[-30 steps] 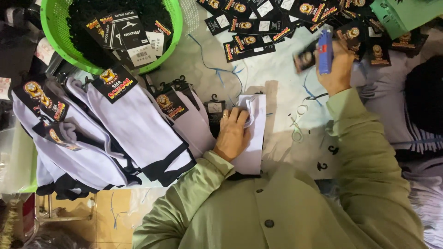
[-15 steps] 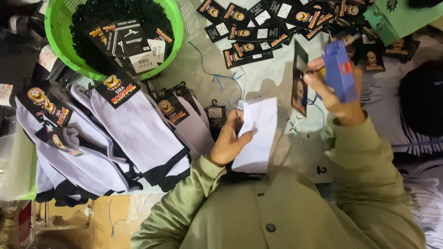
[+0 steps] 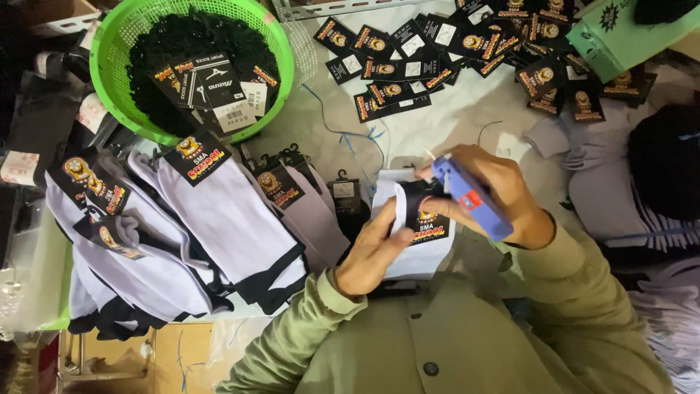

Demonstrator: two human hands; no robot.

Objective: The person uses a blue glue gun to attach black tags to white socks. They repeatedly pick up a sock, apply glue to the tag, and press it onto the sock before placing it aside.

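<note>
Head view: at frame centre, left hand (image 3: 375,252) grips a white sock (image 3: 408,241), long axis vertical, label upward; right hand (image 3: 503,193) clasps a blue tagging gun (image 3: 470,197) pointing upper left.

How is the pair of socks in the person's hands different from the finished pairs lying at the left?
The folded white socks are held up between the left hand and the right hand, which also grips a blue tagging gun; the tagged sock pairs lie flat and overlapping. The held pair looks shorter because it is folded; the finished pairs stretch out, showing black toes. Both are white with black and gold card labels.
</note>
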